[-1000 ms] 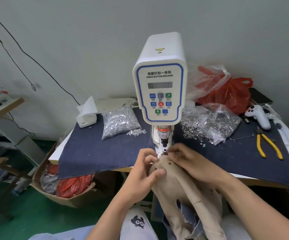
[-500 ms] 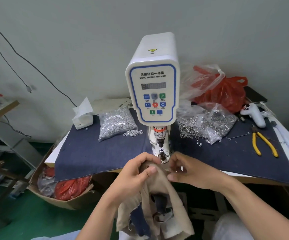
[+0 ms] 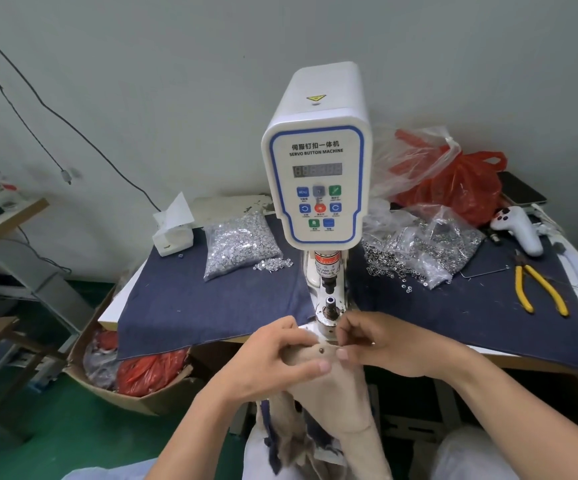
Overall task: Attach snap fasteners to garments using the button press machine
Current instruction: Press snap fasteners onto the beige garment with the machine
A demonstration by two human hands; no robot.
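Two hands hold one beige fabric garment (image 3: 329, 386) at lower centre of the frame, just below the die of one white servo button machine (image 3: 317, 168). Left hand (image 3: 273, 358) grip: clenched on the fabric edge. Right hand (image 3: 384, 344) grip: pinching the same edge. One brown snap fastener (image 3: 321, 349) sits between both thumbs. Two clear bags of metal snaps (image 3: 239, 244) and one pair of yellow-handled pliers (image 3: 536, 289) lie on the table (image 3: 194, 299).

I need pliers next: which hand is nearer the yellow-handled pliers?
Right. The right hand grips the beige garment at the machine, with the yellow-handled pliers off to its right; the left hand lies farther left.
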